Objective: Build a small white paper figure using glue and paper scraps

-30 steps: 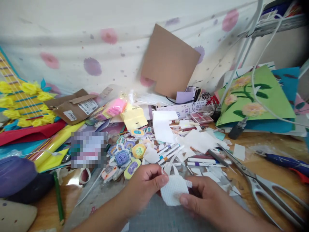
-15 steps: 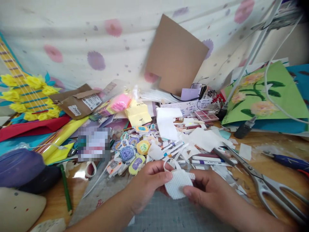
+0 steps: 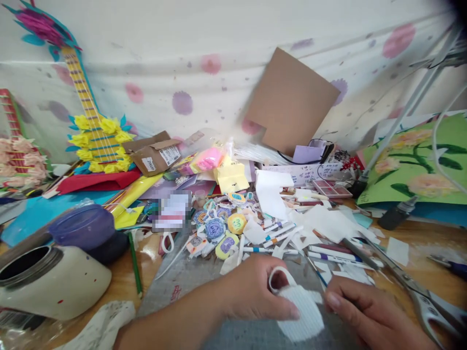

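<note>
flower-dotted white cloth (image 3: 233, 68) backdrop

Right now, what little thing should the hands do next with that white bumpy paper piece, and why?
Probably bring the right hand back onto the white paper piece and pinch its free edge. Only the left hand grips it, thumb pressed on top near the small loop, while the right fingertips sit just beside it. Two hands would likely keep it steady above the grey mat.
</note>
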Action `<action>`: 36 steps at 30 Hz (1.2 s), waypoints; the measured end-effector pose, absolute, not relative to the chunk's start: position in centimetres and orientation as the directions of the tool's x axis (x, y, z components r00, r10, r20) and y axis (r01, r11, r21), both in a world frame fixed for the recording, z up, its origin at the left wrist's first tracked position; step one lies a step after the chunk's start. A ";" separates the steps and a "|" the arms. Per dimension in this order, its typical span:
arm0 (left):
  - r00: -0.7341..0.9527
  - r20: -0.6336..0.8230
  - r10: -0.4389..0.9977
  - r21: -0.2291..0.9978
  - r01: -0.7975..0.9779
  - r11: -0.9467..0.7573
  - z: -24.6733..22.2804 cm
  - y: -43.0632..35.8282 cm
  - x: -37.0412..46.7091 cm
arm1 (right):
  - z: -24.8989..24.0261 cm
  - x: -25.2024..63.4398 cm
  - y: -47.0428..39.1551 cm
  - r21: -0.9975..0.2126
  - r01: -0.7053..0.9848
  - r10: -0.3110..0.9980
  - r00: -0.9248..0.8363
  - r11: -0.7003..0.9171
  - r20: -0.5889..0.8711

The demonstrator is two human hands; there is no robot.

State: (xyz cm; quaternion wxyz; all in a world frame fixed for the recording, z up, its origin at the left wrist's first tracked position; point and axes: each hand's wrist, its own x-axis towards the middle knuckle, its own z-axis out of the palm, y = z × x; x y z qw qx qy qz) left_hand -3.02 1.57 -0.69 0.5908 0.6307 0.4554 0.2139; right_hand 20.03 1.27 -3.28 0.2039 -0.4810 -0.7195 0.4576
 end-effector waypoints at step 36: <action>0.688 -0.261 0.677 0.739 0.593 -0.319 -1.2 0.6 -2.6 | -1.8 21.5 3.6 -0.451 0.789 0.889 -0.253 0.417 0.381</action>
